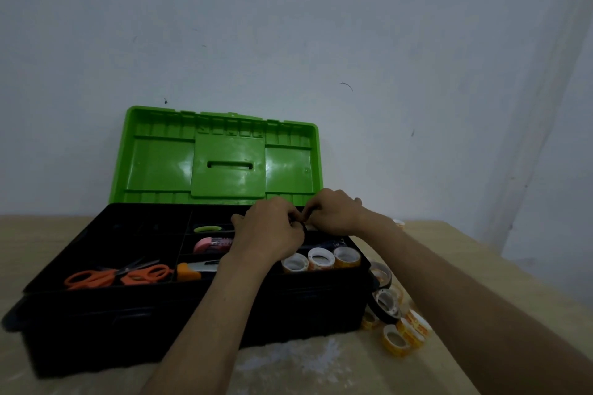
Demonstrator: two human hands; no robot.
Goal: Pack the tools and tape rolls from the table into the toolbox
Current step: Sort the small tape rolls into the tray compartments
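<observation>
Packing looks midway: scissors (117, 276) lie in the front-left corner of the toolbox (160, 324) tray; left hand (269, 231) and right hand (333, 212) curl together, pinching a small dark thing (303, 228) over its back-right compartment; loose tape rolls (396, 338) wait by the right edge of the table (455, 247), likely fetched next

Left hand (269, 229), right hand (335, 212) on black roll (301, 226)

Pale wall (385, 26) behind; wooden table (38, 240), whitish scuffed patch (298, 359) near front.
</observation>
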